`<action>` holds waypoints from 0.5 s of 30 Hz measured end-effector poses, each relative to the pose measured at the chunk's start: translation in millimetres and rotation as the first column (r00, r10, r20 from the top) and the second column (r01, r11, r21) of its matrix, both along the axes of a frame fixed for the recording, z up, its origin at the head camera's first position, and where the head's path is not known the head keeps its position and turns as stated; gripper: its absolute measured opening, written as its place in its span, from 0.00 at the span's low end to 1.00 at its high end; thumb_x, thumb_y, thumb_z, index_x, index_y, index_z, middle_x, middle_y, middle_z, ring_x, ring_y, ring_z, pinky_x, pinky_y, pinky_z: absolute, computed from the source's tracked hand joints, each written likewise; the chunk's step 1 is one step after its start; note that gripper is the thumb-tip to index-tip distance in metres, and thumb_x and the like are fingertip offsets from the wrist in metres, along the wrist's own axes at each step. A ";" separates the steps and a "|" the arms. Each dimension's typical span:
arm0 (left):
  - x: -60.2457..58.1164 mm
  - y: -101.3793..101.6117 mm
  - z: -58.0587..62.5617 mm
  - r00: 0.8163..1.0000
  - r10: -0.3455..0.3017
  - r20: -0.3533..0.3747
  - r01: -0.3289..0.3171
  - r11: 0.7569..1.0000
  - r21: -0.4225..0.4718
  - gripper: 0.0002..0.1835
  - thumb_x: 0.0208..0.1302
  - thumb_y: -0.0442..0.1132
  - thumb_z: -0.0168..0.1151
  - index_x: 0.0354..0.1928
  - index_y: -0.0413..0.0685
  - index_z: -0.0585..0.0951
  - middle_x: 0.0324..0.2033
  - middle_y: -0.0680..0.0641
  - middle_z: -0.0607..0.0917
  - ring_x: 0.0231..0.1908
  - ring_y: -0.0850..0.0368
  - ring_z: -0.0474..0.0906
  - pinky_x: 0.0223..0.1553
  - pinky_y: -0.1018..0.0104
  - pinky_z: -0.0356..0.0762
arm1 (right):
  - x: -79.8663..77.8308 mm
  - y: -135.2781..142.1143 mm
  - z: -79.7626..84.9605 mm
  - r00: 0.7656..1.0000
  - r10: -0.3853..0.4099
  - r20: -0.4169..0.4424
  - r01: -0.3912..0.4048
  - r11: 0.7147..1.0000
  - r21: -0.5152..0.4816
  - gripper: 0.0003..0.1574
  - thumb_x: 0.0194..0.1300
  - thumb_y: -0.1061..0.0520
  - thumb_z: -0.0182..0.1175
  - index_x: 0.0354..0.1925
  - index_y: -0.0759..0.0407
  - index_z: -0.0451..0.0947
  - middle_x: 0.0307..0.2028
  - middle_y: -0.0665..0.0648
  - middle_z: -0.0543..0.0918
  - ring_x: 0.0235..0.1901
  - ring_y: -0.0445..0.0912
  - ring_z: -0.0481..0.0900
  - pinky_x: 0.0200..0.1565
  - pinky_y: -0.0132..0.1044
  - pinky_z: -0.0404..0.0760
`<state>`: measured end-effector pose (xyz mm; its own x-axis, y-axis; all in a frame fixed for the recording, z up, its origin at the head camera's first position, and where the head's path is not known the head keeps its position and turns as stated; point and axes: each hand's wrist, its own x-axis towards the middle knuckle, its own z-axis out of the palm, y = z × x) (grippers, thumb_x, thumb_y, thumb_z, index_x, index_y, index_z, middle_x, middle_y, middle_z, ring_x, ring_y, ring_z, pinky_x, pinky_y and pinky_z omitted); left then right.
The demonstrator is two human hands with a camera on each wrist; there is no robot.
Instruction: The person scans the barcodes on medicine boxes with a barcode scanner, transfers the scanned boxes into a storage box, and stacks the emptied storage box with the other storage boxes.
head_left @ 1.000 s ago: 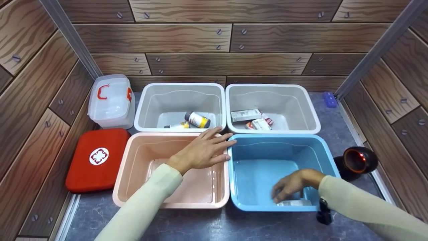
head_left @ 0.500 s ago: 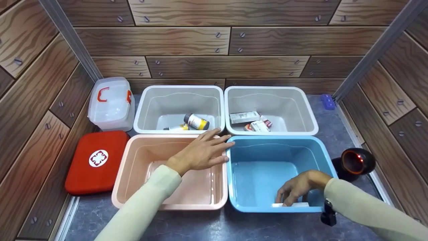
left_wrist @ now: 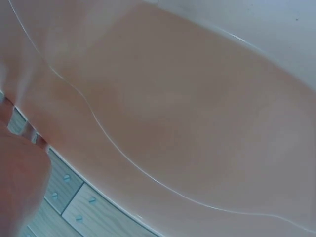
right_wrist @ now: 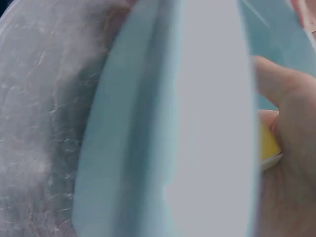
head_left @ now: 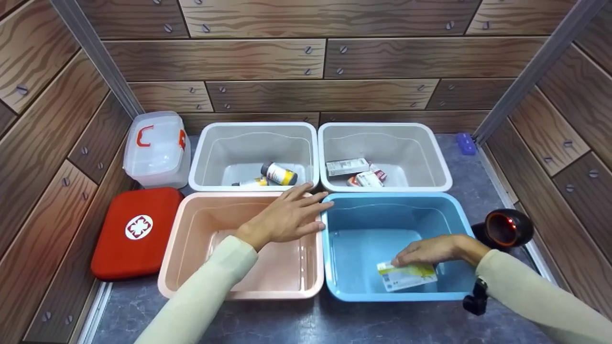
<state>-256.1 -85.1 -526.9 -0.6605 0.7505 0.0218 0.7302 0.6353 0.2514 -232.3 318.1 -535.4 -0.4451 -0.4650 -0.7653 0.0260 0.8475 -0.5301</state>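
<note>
In the head view my right hand (head_left: 430, 251) grips a white and yellow medicine box (head_left: 409, 277) inside the blue bin (head_left: 399, 296). The right wrist view shows a yellow corner of that box (right_wrist: 269, 145) against the palm, partly hidden by the bin's wall. My left hand (head_left: 287, 215) lies with its fingers spread and straight over the right rim of the pink bin (head_left: 167, 267), fingertips reaching to the blue bin's edge. Only a blurred part of the left hand (left_wrist: 22, 182) shows in the left wrist view, beside the pink wall.
Behind stand two grey bins: the left one (head_left: 201, 157) holds bottles (head_left: 279, 174), the right one (head_left: 442, 167) several small boxes (head_left: 346, 166). A red first-aid case (head_left: 136, 239) and a clear lidded box (head_left: 158, 148) line the left. At right are a black scanner (head_left: 508, 228) and a purple case (head_left: 466, 143).
The right hand has picked up the medicine box from the near side of the blue bin and turned it, showing its yellow and white face. The left hand stays in place.
</note>
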 end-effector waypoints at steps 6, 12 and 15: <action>-0.5 0.4 -0.2 1.000 -0.003 -0.011 0.003 1.000 -0.008 0.35 0.86 0.67 0.42 0.86 0.67 0.63 0.87 0.54 0.60 0.88 0.42 0.45 0.88 0.41 0.43 | 0.4 1.8 21.2 0.991 -0.040 -0.129 0.014 0.981 -0.191 0.24 0.78 0.38 0.62 0.57 0.54 0.82 0.41 0.54 0.85 0.37 0.45 0.81 0.39 0.35 0.79; -0.5 -0.2 -1.0 1.000 -0.005 -0.002 0.005 1.000 0.003 0.35 0.86 0.66 0.43 0.86 0.66 0.63 0.87 0.54 0.60 0.88 0.43 0.45 0.87 0.40 0.45 | 8.0 4.9 35.6 0.961 -0.115 -0.251 0.004 0.915 -0.404 0.16 0.75 0.53 0.66 0.54 0.60 0.78 0.48 0.64 0.88 0.41 0.50 0.86 0.35 0.36 0.86; -0.6 -0.7 -1.3 1.000 -0.004 0.006 0.004 1.000 0.009 0.35 0.86 0.66 0.43 0.86 0.66 0.63 0.87 0.54 0.60 0.88 0.43 0.45 0.88 0.41 0.44 | 13.6 4.0 38.4 0.905 -0.173 -0.389 -0.012 0.903 -0.428 0.13 0.76 0.54 0.68 0.54 0.56 0.81 0.48 0.61 0.88 0.41 0.47 0.85 0.35 0.35 0.84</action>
<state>-256.7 -85.8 -528.2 -0.6573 0.7532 0.0244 0.7314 0.6298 0.2615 -218.7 322.1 -496.9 -0.7229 -0.6435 -0.2518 -0.2119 0.5533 -0.8056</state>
